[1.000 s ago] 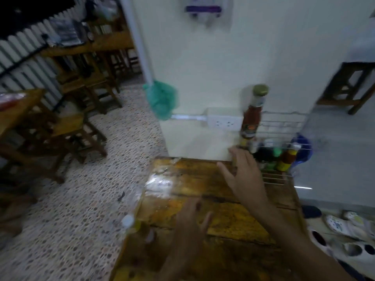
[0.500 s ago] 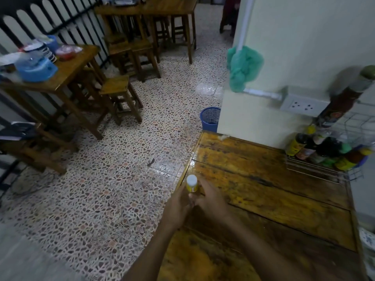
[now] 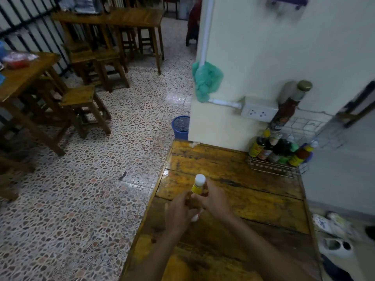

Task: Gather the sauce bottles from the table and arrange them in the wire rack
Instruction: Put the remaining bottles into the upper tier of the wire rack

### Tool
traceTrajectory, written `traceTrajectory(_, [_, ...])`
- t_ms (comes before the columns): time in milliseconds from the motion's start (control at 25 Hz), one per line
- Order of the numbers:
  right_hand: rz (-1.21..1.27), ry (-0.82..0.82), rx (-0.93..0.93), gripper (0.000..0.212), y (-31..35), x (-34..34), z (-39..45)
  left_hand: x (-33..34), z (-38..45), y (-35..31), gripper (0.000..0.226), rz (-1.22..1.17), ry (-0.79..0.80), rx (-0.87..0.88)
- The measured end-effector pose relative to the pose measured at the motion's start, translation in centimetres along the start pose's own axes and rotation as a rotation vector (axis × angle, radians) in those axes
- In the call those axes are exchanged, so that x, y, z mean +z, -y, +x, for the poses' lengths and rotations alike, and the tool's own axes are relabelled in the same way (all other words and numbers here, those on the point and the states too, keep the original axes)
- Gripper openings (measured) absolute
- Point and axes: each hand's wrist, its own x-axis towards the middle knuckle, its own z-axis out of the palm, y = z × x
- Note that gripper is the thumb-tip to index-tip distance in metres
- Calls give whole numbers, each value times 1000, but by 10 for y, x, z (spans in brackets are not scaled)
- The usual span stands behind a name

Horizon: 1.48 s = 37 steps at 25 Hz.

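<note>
Both hands have come together since a second ago, when they were spread open over the wooden table (image 3: 253,203) with the right near the wire rack (image 3: 274,169). Head view: left hand (image 3: 178,213) and right hand (image 3: 213,199) grip one white-capped sauce bottle (image 3: 197,184) near the table's left edge. Several bottles (image 3: 276,148) stand in the rack, well apart at the far right corner by the wall.

I see a white-capped, yellow-labelled sauce bottle (image 3: 198,185), a worn yellow-brown wooden table (image 3: 253,191), speckled terrazzo floor (image 3: 81,199) and a blue mesh wastebasket (image 3: 180,127).
</note>
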Motion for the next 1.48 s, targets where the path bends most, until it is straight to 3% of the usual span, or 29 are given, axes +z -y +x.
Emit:
traceTrajectory(80, [-41,-72,-32,34,1,-44,0,4,13,-35,56,-122,38,90])
traceTrajectory(200, [13,-124,-128,42,15,-146,6,-8,53,-112,41,-311,105,250])
traceTrajectory(400, [114,-228,-299,42,55,-315,12,-45,121,-281,50,-580,416,445])
traceTrajectory(480, [152,-266,-330,38,60,-364,22,-47,137,-345,55,-530,355,543])
traceTrajectory(560, [170,-334,-354,36,56,-399,34,-38,147,-393,59,-392,184,600])
traceTrajectory(760, [35,-548,-339,51,20,-422,54,9,154,-445,53,-100,-152,631])
traceTrajectory(880, [60,-576,-362,50,-6,-426,69,31,168,-457,54,105,-260,705])
traceTrajectory(1160, [49,-498,-394,46,-44,-427,92,40,202,-463,56,523,-283,805])
traceTrajectory(1480, [51,-409,-374,45,-68,-416,111,46,223,-462,44,637,-201,798])
